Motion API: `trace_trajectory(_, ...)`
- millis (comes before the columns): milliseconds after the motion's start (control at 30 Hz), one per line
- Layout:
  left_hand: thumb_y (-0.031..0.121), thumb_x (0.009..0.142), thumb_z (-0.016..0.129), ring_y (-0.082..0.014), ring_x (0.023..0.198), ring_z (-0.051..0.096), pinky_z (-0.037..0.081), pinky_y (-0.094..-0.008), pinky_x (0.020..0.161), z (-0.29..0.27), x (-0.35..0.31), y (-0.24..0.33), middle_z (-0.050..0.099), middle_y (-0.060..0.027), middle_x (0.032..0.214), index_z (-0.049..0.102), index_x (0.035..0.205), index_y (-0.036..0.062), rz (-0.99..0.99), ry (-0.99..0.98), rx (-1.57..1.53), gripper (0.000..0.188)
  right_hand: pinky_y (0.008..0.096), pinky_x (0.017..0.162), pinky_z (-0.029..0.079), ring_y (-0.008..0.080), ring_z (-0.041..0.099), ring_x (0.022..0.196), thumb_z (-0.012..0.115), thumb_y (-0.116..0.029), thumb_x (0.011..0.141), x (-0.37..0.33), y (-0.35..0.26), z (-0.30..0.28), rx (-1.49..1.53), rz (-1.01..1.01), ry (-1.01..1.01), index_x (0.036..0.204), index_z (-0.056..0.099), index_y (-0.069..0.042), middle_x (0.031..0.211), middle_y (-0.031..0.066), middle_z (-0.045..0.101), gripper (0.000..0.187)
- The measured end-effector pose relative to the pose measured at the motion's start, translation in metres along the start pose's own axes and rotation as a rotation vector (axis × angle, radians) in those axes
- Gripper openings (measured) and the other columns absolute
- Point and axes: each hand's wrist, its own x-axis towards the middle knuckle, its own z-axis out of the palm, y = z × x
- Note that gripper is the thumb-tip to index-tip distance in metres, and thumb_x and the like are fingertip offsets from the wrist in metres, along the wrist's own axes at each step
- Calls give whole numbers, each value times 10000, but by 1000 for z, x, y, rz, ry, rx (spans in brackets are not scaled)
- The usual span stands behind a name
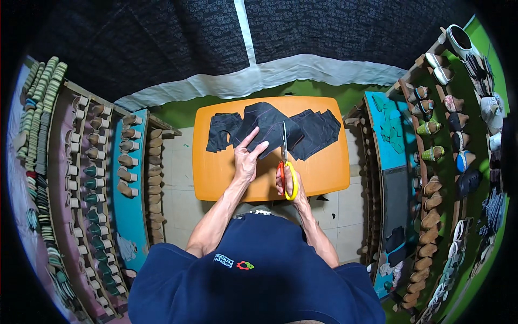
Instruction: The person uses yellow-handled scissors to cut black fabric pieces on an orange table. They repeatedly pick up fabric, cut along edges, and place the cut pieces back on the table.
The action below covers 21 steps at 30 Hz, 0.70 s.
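Observation:
My left hand (248, 157) grips a piece of black fabric (263, 121) by its near edge, thumb and fingers on its upper face. Faint marked lines run across the piece. In my right hand (297, 190) is a pair of scissors (286, 162) with one yellow and one red handle. Its blades point away from me and lie at the right part of the held fabric; whether they are parted is hard to see. More black fabric pieces lie on the orange table (226, 183), a cut piece (222, 132) at the left and a stack (319, 132) at the right.
Racks of wooden shoe lasts (127, 162) stand to the left, with striped rolls (48, 89) beyond. On the right are a turquoise shelf (386, 156) with green scraps and rows of shoes and lasts (431, 202). A dark patterned curtain (162, 48) hangs behind the table.

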Motion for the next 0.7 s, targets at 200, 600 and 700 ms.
trace_trajectory(200, -75, 825, 726, -153, 1049, 651, 510, -293, 980, 2, 0, 5, 665, -115, 1211, 567, 1357, 2, 11, -10, -46, 560, 241, 412, 374, 93, 435, 445, 427, -651, 980, 0, -6, 3, -15, 4, 29, 902, 529, -60, 604, 8, 448, 604)
trace_trajectory(600, -80, 820, 713, -163, 1080, 638, 492, -301, 1001, 0, 10, 25, 658, -125, 1227, 548, 1380, 7, -5, -82, -7, 590, 227, 393, 369, 61, 419, 437, 619, -559, 937, -8, -21, 5, 63, -24, 28, 872, 554, -73, 601, -28, 448, 494)
trace_trajectory(700, -83, 818, 708, -168, 1084, 638, 490, -303, 1005, -1, 14, 30, 659, -126, 1226, 544, 1383, 3, -1, -103, 35, 594, 224, 399, 374, 57, 422, 450, 634, -560, 927, -11, -23, 5, 51, -19, 35, 869, 561, -79, 608, -31, 453, 489)
